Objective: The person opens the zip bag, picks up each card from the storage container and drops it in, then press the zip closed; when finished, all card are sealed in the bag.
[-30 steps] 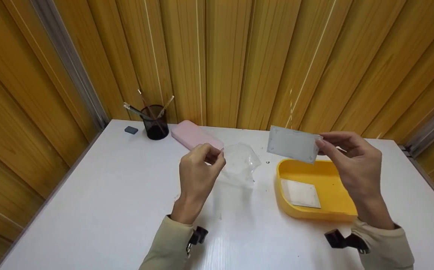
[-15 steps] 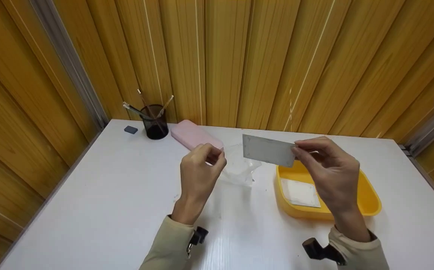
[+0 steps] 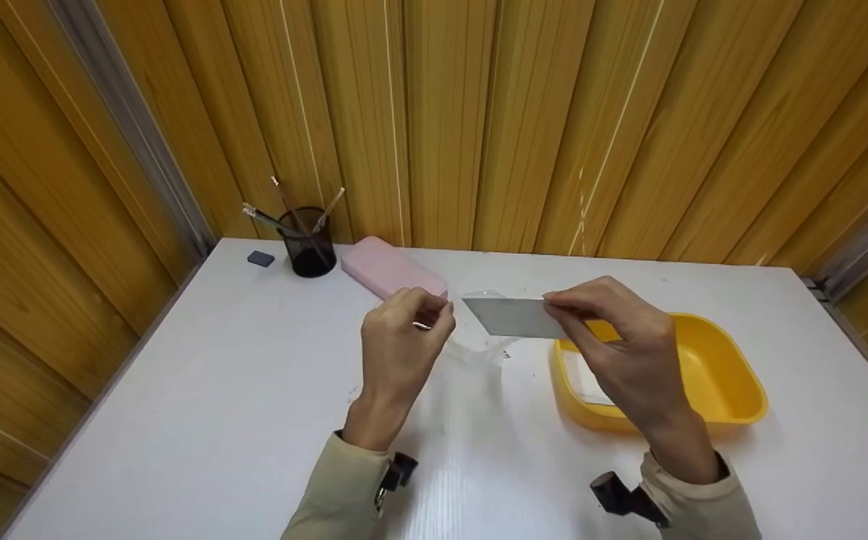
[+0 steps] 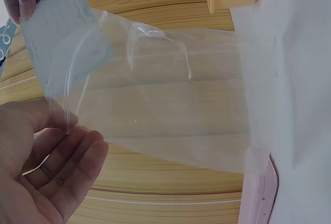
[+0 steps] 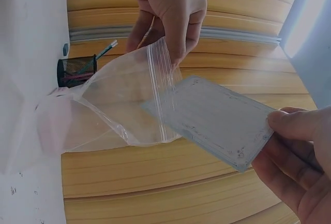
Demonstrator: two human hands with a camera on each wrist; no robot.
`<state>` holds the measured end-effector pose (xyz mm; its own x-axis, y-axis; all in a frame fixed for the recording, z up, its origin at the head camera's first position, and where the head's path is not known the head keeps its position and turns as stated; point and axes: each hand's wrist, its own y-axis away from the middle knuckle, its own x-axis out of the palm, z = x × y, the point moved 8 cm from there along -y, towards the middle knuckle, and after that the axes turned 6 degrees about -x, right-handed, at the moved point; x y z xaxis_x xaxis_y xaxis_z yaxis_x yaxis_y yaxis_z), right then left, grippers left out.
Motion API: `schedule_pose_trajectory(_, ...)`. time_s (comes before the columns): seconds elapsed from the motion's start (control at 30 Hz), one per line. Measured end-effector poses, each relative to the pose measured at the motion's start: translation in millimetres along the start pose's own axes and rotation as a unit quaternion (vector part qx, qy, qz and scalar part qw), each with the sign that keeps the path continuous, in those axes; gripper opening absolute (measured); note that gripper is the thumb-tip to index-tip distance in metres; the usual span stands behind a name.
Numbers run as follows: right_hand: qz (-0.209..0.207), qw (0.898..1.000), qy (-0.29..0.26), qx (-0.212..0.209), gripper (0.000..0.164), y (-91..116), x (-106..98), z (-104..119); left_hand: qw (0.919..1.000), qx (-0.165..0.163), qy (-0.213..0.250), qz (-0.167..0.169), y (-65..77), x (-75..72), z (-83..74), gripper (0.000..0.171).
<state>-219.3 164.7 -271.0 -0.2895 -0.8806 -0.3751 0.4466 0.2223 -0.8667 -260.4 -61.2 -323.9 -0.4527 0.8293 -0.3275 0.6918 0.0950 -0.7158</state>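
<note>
My left hand [image 3: 402, 341] pinches the mouth edge of a clear zip-lock bag [image 5: 116, 97], which hangs below the fingers over the table. My right hand [image 3: 625, 349] holds a pale grey-blue card [image 3: 516, 317] by its right end, thumb on one side and fingers on the other. In the right wrist view the card's far corner shows through the plastic, past the zip strip [image 5: 159, 94] at the bag's mouth. Faint ruled lines mark the card's face in the left wrist view. Another white card [image 3: 582, 379] lies in the yellow box [image 3: 715, 371], partly hidden by my right hand.
At the back left stand a black mesh pen cup [image 3: 310, 251] with several pencils and a dark eraser [image 3: 260, 259]. A pink case [image 3: 392, 268] lies beyond my left hand. Wood-patterned panels [image 3: 441, 135] rise behind the white table [image 3: 216, 390].
My right hand has moved left with the card, from above the yellow box to the bag's mouth, and the card has tilted flatter. My left hand has stayed nearly still with the bag.
</note>
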Motion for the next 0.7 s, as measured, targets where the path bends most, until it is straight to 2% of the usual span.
schedule_pose_trajectory(0.17,0.038,0.998,0.036,-0.032,0.033,-7,10,7,0.9999,-0.005,0.012,0.010,0.2,-0.8,-0.9,0.005)
schedule_pose_trajectory(0.33,0.075,0.991,0.079,-0.083,0.033,-13,23,12,0.9993,-0.002,0.028,0.022,0.1,0.8,-0.8,0.006)
schedule_pose_trajectory(0.5,0.092,0.983,0.105,-0.121,0.031,-12,34,11,0.9979,-0.006,0.047,0.045,0.9,5.6,-2.1,0.003)
schedule_pose_trajectory(0.7,0.104,0.976,0.123,-0.145,0.025,-8,46,6,0.9975,0.003,0.055,0.043,1.7,8.8,-2.3,0.004)
